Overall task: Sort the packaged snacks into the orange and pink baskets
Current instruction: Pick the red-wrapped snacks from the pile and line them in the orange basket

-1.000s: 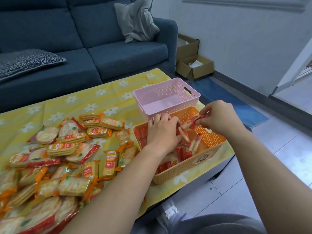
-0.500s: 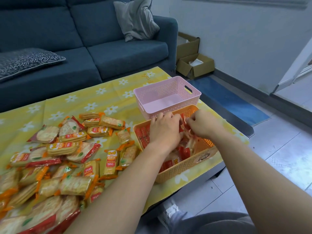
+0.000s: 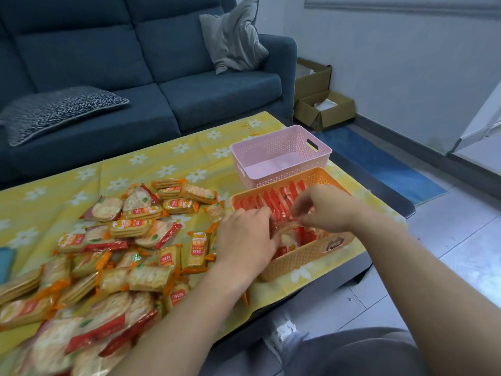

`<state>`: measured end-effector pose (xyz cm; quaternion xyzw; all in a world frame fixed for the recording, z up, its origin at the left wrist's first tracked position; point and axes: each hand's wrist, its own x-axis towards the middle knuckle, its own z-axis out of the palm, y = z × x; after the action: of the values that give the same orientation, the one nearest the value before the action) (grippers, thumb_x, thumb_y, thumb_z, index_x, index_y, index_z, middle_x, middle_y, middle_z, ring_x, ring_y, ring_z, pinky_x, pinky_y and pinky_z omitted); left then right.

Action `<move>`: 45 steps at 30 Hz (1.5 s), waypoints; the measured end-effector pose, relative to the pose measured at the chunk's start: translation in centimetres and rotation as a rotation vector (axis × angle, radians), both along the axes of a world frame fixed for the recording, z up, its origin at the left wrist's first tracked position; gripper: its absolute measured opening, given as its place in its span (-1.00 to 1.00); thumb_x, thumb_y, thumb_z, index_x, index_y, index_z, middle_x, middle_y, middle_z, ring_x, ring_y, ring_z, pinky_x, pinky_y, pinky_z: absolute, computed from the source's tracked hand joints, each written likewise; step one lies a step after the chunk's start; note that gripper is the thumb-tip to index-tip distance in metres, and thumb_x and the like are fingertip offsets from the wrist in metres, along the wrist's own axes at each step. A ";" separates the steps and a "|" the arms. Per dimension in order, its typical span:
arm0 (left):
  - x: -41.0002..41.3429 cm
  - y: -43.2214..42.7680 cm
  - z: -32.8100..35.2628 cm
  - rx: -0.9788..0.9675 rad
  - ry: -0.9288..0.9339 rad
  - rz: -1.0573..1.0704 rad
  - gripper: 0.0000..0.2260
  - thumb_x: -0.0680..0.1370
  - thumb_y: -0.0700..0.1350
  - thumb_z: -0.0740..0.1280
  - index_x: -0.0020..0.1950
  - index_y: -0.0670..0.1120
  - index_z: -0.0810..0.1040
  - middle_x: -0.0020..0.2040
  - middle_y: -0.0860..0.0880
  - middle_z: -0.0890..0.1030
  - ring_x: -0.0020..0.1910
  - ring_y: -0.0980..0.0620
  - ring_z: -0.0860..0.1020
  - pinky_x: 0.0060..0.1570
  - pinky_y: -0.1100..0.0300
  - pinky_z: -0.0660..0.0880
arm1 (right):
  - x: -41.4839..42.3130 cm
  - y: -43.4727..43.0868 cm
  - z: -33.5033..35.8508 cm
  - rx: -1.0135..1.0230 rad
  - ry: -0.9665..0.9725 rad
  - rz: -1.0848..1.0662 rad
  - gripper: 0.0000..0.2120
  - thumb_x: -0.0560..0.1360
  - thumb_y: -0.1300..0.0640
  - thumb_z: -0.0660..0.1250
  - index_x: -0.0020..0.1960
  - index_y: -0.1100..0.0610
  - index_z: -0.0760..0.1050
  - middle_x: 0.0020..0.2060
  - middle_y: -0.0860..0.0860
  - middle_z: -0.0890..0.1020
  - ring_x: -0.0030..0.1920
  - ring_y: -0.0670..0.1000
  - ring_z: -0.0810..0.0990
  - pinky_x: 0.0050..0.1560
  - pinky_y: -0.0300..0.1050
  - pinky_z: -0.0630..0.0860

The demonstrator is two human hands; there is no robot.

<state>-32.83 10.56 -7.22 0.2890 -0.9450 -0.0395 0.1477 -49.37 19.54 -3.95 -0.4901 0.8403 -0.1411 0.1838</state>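
Note:
The orange basket stands near the table's right front edge. It holds a row of upright red snack packets and a few loose ones. My left hand reaches over the basket's left wall, fingers curled around red packets inside. My right hand hovers over the middle of the basket, blurred, with fingertips pinched down among the packets. The pink basket sits just behind the orange one and holds nothing. A big pile of orange and red cracker packets covers the left of the table.
A yellow flowered cloth covers the table. A blue sofa with a grey cushion stands behind it. Cardboard boxes and a blue mat lie on the floor to the right.
My right hand brought a red packet from above the basket's right side down into the basket, meeting my left hand. The view shifted slightly.

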 end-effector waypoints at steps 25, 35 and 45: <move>0.6 -4.1 4.1 0.595 0.189 0.176 -0.93 0.43 -0.08 0.54 -0.18 0.01 0.67 -0.21 0.09 0.68 -0.18 0.11 0.64 -0.16 0.13 0.60 | -1.6 0.8 1.3 0.021 0.062 -0.117 -0.75 0.52 0.13 0.29 0.17 -0.02 0.58 0.04 0.00 0.64 0.00 0.07 0.61 0.09 0.09 0.61; -3.2 -1.0 2.3 0.092 -0.266 0.161 -0.83 0.48 -0.18 0.37 0.05 -0.07 0.64 0.04 -0.12 0.66 0.05 -0.20 0.64 -0.20 0.08 0.43 | -1.7 1.1 1.1 -0.075 -0.119 -0.208 -0.79 0.53 0.14 0.29 0.01 0.27 0.59 -0.08 0.23 0.68 -0.22 0.11 0.59 -0.13 0.13 0.60; -1.2 -1.9 1.1 0.349 0.194 0.162 -0.89 0.60 -0.03 0.19 -0.05 0.09 0.50 -0.02 0.08 0.55 0.01 -0.03 0.53 -0.05 0.03 0.48 | 3.1 -0.4 0.1 0.015 -0.138 0.005 -0.70 0.44 0.04 0.39 -0.20 0.30 0.65 -0.38 0.08 0.68 -0.37 0.05 0.58 -0.28 -0.07 0.55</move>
<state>-33.99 8.69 -6.07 0.3799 -0.8789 -0.2184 0.1885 -46.27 19.10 -3.87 -0.4797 0.8256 -0.1678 0.2451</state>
